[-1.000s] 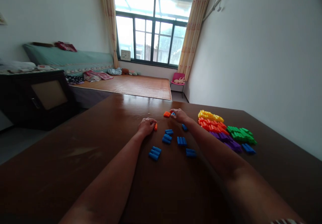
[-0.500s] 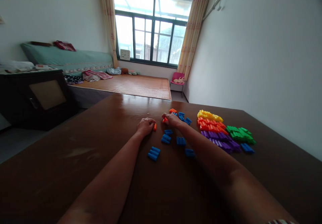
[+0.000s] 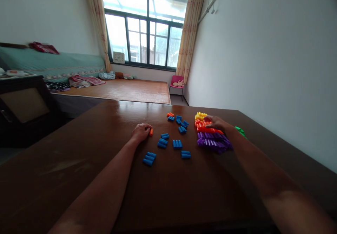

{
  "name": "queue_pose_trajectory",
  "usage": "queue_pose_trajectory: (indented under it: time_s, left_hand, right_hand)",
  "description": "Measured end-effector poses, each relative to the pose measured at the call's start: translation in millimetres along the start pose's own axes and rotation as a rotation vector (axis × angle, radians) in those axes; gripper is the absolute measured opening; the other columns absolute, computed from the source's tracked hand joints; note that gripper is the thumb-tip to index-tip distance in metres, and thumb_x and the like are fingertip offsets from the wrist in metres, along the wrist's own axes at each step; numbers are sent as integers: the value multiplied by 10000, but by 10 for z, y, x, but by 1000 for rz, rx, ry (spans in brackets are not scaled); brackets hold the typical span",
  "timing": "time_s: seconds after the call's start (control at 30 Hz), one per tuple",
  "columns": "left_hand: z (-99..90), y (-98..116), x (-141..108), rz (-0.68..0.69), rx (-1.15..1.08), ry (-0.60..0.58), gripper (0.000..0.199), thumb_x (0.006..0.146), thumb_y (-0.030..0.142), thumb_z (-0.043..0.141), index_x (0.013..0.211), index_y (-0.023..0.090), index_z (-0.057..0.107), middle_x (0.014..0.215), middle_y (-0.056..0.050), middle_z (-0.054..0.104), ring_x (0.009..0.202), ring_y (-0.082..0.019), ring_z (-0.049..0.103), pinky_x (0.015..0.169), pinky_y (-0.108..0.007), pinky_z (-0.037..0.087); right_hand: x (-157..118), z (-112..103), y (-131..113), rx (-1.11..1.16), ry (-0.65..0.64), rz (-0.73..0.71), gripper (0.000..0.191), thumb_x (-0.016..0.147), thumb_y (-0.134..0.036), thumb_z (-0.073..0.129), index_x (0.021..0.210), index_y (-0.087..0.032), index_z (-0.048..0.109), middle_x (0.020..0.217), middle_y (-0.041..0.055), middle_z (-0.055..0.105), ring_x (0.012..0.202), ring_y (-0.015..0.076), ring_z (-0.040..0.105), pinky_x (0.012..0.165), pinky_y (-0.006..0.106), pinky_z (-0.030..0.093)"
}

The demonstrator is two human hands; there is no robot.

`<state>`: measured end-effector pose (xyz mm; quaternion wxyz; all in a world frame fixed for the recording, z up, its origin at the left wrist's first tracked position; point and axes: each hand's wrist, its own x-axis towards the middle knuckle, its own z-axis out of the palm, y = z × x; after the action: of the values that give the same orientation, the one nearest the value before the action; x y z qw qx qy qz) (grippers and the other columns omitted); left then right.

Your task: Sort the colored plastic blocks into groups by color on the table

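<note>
We take the purple pile [image 3: 213, 142] as our landmark on the table [image 3: 163, 195]. The step in hand looks to us like picking from the orange pile [image 3: 206, 129], just beyond the purple one. To do it well, we should come in from above, pinch only the outermost pieces between thumb and forefinger, and lift straight up — the rows lie close, and a sideways drag would probably pull neighbours along. We would also give the purple pile a little room under the wrist, and rest the left hand [image 3: 140, 133] lightly so that its own piece does not roll.

As for where things lie: our right hand [image 3: 219, 122] is over the orange pile, beyond the purple pile, with thumb and fingers spread apart; we cannot tell whether they touch a piece. The yellow pile [image 3: 200, 115] is just past those fingers, farther beyond the purple pile. Our left hand rests curled, well to the left of the purple pile, with a small orange piece [image 3: 151, 132] at its fingertips — whether firmly pinched or merely touched, we cannot tell. Between that hand and the purple pile lie scattered blue pieces [image 3: 177, 144].
</note>
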<state>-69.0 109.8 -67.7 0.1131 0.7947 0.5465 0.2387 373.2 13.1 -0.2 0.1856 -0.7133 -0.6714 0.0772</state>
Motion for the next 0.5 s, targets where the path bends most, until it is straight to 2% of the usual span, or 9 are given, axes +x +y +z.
queue_pose_trajectory:
  time_s: [0.07,0.13,0.23,0.33,0.5]
  left_hand:
    - [-7,2,-3,5,3,-4,296,868,282,501,1002,272,764,1104,-13,721,1029,-212,625,865,-275,489]
    - [-17,13,-9,0,10,-11,298,869,278,499,1007,270,763,1109,-15,720,1039,-215,624,879,-281,488]
    - [-28,35,-22,-15,9,-16,296,876,281,497,1012,265,761,1120,-19,715,1046,-215,622,887,-287,488]
    - [-28,46,-38,-19,-5,-12,288,875,276,504,1004,269,761,1113,-14,717,1046,-210,619,898,-284,486]
    - [-5,34,-61,-21,-29,0,284,878,288,502,1001,283,758,1109,-3,718,1064,-212,606,918,-293,479]
  right_hand:
    - [2,68,-178,-73,76,-37,425,735,-257,733,1147,-176,671,1161,113,698,1101,278,640,993,416,479]
    - [45,171,-434,-97,115,-137,355,832,-321,649,1164,-196,673,1184,98,691,1121,255,627,1007,399,466]
    - [210,387,-833,-85,49,-231,337,931,-358,517,1202,-220,662,1243,80,670,1150,215,613,1025,346,446]
    - [466,635,-1098,-116,0,-150,414,971,-401,436,1295,-208,606,1374,103,583,1282,224,522,1095,359,372]
    - [798,988,-1237,-161,-61,-61,534,980,-532,330,1381,-238,526,1418,130,533,1349,256,446,1124,465,307]
